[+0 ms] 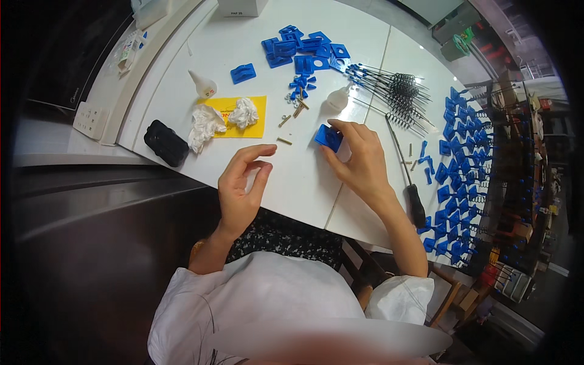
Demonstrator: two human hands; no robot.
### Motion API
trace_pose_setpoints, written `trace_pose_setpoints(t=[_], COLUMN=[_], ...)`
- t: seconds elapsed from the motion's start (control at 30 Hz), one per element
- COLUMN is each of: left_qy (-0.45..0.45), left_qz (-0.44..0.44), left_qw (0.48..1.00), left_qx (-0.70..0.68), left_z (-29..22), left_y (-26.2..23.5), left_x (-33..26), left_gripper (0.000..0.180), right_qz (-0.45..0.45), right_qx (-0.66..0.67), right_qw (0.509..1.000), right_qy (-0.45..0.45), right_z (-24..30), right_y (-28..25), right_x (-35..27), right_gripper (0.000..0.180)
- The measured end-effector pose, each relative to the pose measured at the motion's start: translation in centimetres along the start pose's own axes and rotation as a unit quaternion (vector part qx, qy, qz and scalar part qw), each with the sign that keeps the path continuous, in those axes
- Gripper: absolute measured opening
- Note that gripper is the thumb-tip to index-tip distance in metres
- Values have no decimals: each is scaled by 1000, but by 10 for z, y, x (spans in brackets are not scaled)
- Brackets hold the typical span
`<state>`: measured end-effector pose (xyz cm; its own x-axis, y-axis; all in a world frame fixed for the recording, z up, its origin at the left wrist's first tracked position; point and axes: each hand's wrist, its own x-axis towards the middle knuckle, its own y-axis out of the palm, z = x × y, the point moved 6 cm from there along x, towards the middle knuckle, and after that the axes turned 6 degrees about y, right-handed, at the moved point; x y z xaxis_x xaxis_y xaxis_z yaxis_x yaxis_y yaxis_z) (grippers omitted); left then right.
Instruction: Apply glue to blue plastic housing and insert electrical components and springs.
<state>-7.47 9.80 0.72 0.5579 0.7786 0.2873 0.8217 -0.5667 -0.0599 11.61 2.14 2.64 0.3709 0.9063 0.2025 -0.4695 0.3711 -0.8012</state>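
Observation:
My right hand point(363, 159) grips a small blue plastic bracket point(327, 139) between thumb and fingers, just above the white table. To its left, my left hand point(241, 185) is raised with thumb and forefinger curved but apart, and nothing shows between them. A brass-coloured screw point(284, 141) lies just beyond the left fingertips. Farther off are more brass-coloured screws point(298, 108) and a small heap of blue plastic pieces point(300, 84). Near the right hand's far side stands a white squeeze bottle point(337, 100).
Blue plates point(284, 50) are piled at the back, with black coiled wires point(398, 91) to their right. A black-handled screwdriver point(415, 204) lies right of my forearm, beside rows of blue assemblies point(456, 176). Crumpled tissues point(207, 126), a yellow sheet point(250, 126) and a black case point(165, 143) sit left.

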Motion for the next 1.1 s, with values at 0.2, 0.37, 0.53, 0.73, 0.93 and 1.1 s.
trace_pose_setpoints(t=[0.2,0.37,0.53,0.73,0.93,1.1], left_qy=[109,178,135,99,75,71], left_qz=[17,56,58,86,76,62], left_qw=[966,894,884,874,925,970], left_qx=[236,407,443,468,365,224], left_z=[-20,-18,-11,5,5,-4], left_y=[-2,10,18,26,19,13], left_x=[25,50,65,71,69,58], left_gripper=[26,20,18,17,15,14], right_qz=[2,7,-2,2,14,42], right_qx=[-20,-14,-17,-43,-94,-98], right_qw=[1000,999,999,999,995,994], right_qy=[20,41,32,-11,-19,-1], right_z=[0,-2,0,14,20,12], right_y=[-2,-3,-5,1,7,12], right_x=[1,-3,-4,6,11,12], right_gripper=[51,57,58,59,57,51])
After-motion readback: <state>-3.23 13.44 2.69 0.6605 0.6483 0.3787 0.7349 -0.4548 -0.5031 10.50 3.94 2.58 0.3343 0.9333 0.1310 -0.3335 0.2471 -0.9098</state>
